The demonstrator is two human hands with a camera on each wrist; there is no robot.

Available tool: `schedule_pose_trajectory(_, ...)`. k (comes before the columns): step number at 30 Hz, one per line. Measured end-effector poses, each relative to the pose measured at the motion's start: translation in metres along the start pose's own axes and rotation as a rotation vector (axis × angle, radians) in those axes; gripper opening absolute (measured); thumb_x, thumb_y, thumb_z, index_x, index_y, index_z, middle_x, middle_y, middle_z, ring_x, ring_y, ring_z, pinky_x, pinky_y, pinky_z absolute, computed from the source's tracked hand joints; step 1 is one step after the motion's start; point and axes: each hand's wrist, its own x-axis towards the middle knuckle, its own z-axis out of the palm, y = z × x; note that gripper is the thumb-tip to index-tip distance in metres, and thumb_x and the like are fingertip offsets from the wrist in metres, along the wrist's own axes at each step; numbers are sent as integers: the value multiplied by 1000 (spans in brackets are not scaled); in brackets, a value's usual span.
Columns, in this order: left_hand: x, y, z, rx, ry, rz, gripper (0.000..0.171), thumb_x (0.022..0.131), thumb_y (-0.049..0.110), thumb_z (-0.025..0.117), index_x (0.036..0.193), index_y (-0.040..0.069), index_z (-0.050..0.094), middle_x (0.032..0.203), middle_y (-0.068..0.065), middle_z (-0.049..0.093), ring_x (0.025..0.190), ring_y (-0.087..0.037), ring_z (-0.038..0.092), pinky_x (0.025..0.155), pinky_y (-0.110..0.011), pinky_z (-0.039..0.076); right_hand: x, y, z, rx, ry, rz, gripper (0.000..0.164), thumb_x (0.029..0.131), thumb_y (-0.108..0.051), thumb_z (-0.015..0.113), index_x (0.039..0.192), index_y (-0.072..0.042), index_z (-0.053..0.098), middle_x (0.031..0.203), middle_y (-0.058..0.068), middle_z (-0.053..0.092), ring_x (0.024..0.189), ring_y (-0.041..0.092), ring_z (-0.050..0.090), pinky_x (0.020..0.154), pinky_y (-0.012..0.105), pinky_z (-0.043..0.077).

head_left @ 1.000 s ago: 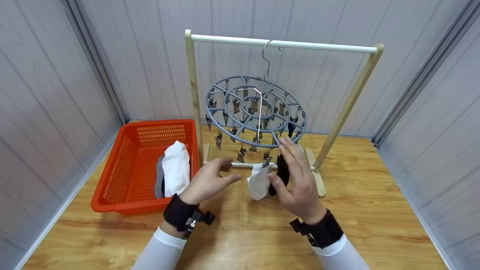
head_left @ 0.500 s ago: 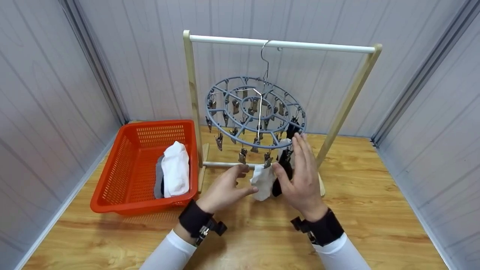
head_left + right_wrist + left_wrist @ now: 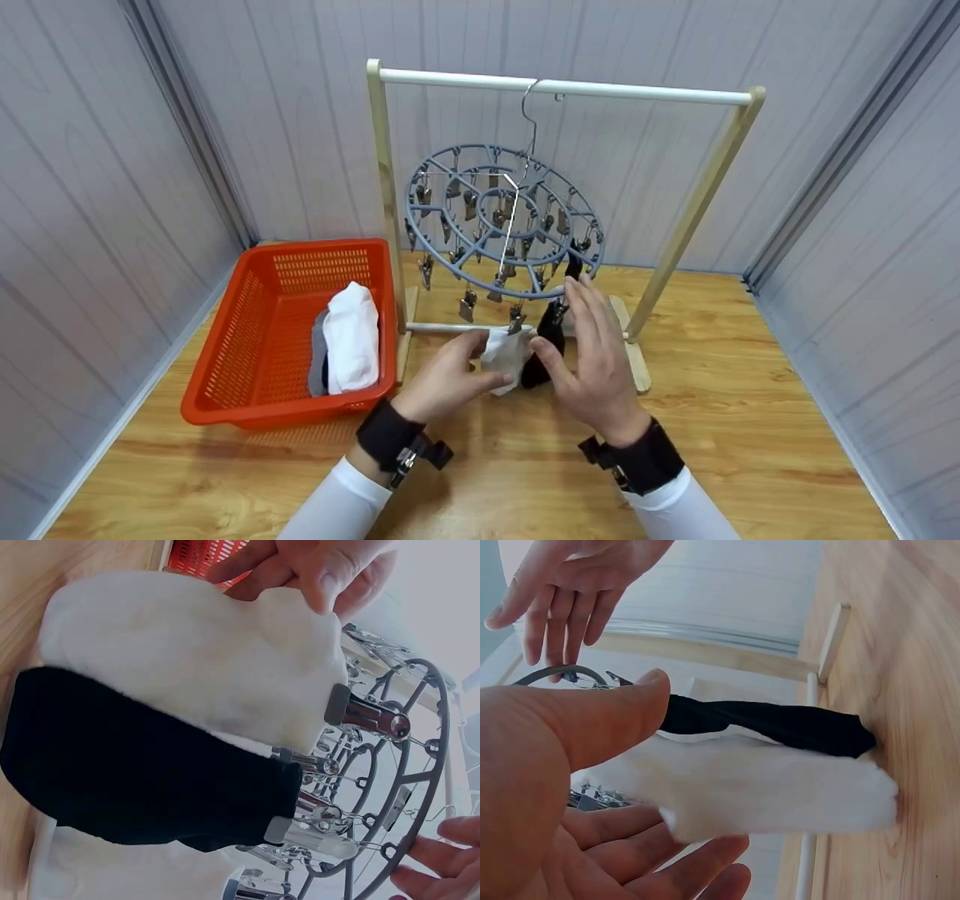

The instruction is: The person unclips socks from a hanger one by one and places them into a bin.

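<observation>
A round grey clip hanger (image 3: 480, 285) with metal clips hangs tilted. From its near edge a white sock (image 3: 501, 356) hangs in a clip (image 3: 371, 716). Beside it a black sock (image 3: 150, 757) is clipped, with another white sock (image 3: 127, 870) behind. My left hand (image 3: 450, 379) is at the near white sock's left edge. Its thumb (image 3: 622, 720) and fingers stand wide apart around the sock, and contact is hard to tell. My right hand (image 3: 600, 375) is raised with straight fingers at the hanger's right rim, holding nothing.
An orange basket (image 3: 217, 352) on the left contains a white sock (image 3: 351, 337) and a grey one (image 3: 318, 356). The hanger's hook (image 3: 527, 109) sits on the white rail (image 3: 645, 91) of a wooden stand (image 3: 694, 210). Panel walls surround the wooden floor (image 3: 750, 420).
My left hand has moved right, from near the basket to the white sock. The hanger and its socks have swung slightly left in the last half second. My right hand stays by the rim.
</observation>
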Motion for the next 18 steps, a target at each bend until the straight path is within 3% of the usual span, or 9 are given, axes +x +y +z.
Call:
schedule_pose_trajectory(4, 0, -1, 0, 21, 24, 0, 60, 95, 29, 90, 140, -1, 65, 135, -24, 71, 122, -40, 69, 104, -58, 58, 0, -2, 0, -4, -2, -21, 81, 116, -57, 52, 162, 9, 45, 167, 28, 48, 159, 44, 40, 133, 55, 25)
schedule_pose_trajectory(13, 1, -2, 1, 22, 26, 2, 41, 91, 20, 92, 119, 5, 67, 102, -5, 69, 92, -22, 65, 81, -44, 59, 1, -7, -2, 27, 21, -44, 77, 116, -54, 53, 162, 7, 48, 166, 24, 51, 156, 44, 44, 133, 51, 27)
schedule_pose_trajectory(18, 1, -3, 3, 22, 16, 21, 34, 93, 6, 87, 122, 2, 69, 103, -6, 70, 92, -21, 66, 83, -43, 60, 2, -7, -1, 50, 75, -85, 71, 116, -49, 57, 159, 8, 52, 162, 24, 54, 151, 47, 48, 132, 50, 30)
